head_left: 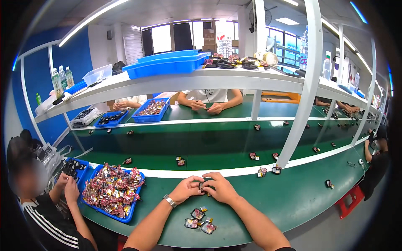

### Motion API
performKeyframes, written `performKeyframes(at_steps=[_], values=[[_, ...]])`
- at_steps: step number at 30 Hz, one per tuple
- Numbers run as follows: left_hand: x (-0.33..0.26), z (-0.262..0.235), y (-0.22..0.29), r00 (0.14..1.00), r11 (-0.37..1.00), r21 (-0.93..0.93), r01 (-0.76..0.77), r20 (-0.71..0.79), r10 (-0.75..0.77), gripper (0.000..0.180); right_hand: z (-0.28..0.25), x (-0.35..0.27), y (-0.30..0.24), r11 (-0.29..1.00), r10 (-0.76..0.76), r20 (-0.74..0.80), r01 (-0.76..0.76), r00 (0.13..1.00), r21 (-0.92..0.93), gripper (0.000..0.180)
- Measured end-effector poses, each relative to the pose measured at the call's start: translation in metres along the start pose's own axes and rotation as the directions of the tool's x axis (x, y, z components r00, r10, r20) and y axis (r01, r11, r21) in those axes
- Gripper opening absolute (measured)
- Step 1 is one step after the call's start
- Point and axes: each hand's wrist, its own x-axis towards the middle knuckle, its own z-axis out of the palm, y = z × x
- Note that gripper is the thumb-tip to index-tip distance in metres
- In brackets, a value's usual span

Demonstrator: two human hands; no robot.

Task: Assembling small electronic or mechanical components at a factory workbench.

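Observation:
My left hand point(187, 190), with a metal-banded wristwatch point(171, 201) on its wrist, meets my right hand point(221, 189) over the green tabletop. Between them the fingers of both hands are closed on a small dark electronic part point(202, 186), mostly hidden by the fingertips. Just below my hands lie three loose electronic assemblies, one black and red point(197, 213), one with a clear face point(191, 224) and one at the right point(209, 227). Left of my left forearm, a blue tray point(130, 218) is heaped with similar assemblies.
A green conveyor belt point(217, 144) carrying scattered assemblies runs beyond a white rail point(234, 172). A white post point(299, 92) and overhead shelf point(201, 85) stand ahead. A co-worker point(52, 213) sits close on the left; another person's hands point(207, 106) work across the belt.

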Motion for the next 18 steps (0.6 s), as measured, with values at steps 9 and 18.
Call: performKeyframes(at_steps=[9,18], values=[[-0.0013,-0.0034,-0.0065,1.000,0.999,-0.030,-0.010,0.003,0.011,0.035,-0.0002,0.0001,-0.0072,0.994,0.044,0.061,-0.050,0.997,0.094,0.011],[-0.0012,0.0000,-0.0037,0.999,0.999,0.034,0.002,-0.032,0.000,0.032,0.0008,-0.0025,-0.0045,0.992,0.029,0.034,-0.033,0.999,0.124,0.012]])
